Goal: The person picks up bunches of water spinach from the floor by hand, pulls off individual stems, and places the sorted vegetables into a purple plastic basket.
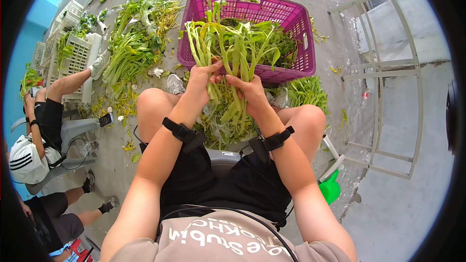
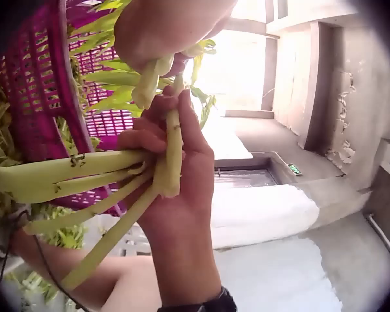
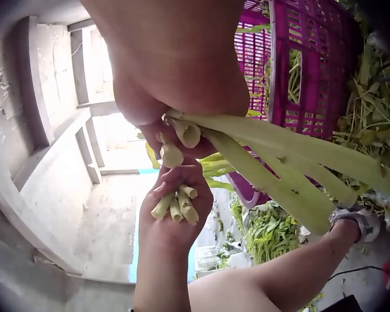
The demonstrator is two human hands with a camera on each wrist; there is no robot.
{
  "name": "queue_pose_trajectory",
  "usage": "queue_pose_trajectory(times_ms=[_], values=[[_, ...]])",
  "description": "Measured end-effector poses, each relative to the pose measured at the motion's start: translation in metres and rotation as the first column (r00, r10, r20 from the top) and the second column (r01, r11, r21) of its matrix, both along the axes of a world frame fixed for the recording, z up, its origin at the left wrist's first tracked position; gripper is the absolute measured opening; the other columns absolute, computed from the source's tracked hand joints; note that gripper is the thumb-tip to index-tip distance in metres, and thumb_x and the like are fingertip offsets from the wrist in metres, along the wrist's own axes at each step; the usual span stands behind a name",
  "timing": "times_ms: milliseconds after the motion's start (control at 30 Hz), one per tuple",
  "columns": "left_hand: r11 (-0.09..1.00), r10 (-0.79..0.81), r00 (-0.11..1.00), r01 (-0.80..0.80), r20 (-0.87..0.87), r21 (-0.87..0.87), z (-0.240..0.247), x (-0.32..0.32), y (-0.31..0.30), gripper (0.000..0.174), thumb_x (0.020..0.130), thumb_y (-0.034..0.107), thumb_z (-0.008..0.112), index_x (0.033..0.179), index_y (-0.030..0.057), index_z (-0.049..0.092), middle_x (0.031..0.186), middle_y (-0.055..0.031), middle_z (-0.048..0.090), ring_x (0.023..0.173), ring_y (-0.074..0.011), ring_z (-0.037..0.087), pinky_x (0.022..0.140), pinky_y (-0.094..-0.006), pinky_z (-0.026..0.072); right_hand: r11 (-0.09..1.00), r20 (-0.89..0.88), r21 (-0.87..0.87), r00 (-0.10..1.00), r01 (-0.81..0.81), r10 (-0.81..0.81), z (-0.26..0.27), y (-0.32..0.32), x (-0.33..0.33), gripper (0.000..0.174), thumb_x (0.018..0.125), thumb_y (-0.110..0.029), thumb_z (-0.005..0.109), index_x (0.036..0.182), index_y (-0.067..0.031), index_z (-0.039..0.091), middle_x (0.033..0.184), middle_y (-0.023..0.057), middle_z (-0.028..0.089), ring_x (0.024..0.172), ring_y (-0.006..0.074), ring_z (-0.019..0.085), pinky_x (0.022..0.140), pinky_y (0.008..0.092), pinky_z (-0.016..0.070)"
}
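Two bunches of leafy green stalks, upper centre: my left hand and right hand grip one each; I'd hold lightly, stem ends level.

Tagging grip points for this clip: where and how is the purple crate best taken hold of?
Likely by opposite end walls of the purple crate, reaching in from outside: right hand at the slot below the right rim, left hand under the left rim. It stands upright with greens inside, leaving its edges exposed; a left slot isn't visible.
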State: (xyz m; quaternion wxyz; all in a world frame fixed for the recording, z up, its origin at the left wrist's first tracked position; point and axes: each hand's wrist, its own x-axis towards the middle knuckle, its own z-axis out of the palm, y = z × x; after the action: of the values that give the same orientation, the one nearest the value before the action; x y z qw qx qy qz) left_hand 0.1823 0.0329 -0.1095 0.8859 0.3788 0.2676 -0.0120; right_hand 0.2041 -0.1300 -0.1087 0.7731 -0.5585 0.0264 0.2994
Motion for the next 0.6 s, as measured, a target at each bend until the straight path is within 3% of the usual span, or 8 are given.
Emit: queue_pose_trajectory(times_ms=[167,267,333,433,600], values=[[0.998,0.044,0.999,-0.043,0.002,-0.035,-0.004,0.0,0.001,0.012,0.091,0.004,0.069,0.102,-0.0004,0.066,0.061,0.0015,0.054,0.048,-0.0091,0.046,0.05,-0.0248,0.0418,1.0,0.012,-0.009,1.0,-0.016,0.016,0.001,0.001,0.0,0.02,0.085,-0.016,0.079,0.097,-0.003,0.07,0.079,0.0011,0.067,0.057,0.0058,0.05,0.05,0.0225,0.0362],[0.994,0.076,0.997,-0.075,-0.002,0.078,-0.003,0.001,0.001,0.014,0.09,0.004,0.07,0.103,-0.0005,0.066,0.062,0.0008,0.055,0.048,-0.0092,0.046,0.05,-0.0253,0.0415,0.999,0.031,-0.021,0.999,-0.026,0.026,-0.002,0.003,0.0,0.021,0.085,-0.017,0.079,0.097,-0.0022,0.07,0.078,0.0015,0.067,0.057,0.006,0.051,0.05,0.0225,0.036],[0.959,0.004,1.0,-0.002,-0.005,0.285,0.004,0.0,0.003,0.014,0.088,0.005,0.072,0.1,0.0007,0.066,0.064,-0.0002,0.056,0.047,-0.0097,0.045,0.05,-0.0256,0.0411,0.998,0.072,-0.068,0.997,0.02,-0.015,-0.003,0.003,-0.001,0.022,0.084,-0.017,0.08,0.097,-0.0013,0.07,0.077,0.0019,0.067,0.057,0.0065,0.051,0.05,0.0228,0.0359],[0.943,-0.131,0.991,0.121,0.011,0.309,0.006,0.0,0.013,0.017,0.086,0.009,0.075,0.098,0.0034,0.063,0.066,0.0003,0.057,0.046,-0.009,0.043,0.052,-0.027,0.0416,0.992,0.107,-0.125,0.994,0.002,0.012,0.006,-0.004,0.001,0.021,0.085,-0.016,0.08,0.098,-0.0027,0.07,0.078,0.0002,0.066,0.059,0.0055,0.052,0.051,0.0224,0.0356],[0.91,-0.173,0.984,0.141,0.048,0.389,0.008,-0.001,0.011,0.019,0.085,0.009,0.076,0.097,0.0032,0.062,0.067,-0.0007,0.057,0.046,-0.0093,0.044,0.051,-0.0276,0.0419,0.989,0.151,-0.14,0.987,-0.04,0.061,0.001,-0.011,0.008,0.022,0.084,-0.016,0.08,0.1,-0.0027,0.071,0.079,0.0003,0.066,0.059,0.0053,0.052,0.051,0.0227,0.0355]])
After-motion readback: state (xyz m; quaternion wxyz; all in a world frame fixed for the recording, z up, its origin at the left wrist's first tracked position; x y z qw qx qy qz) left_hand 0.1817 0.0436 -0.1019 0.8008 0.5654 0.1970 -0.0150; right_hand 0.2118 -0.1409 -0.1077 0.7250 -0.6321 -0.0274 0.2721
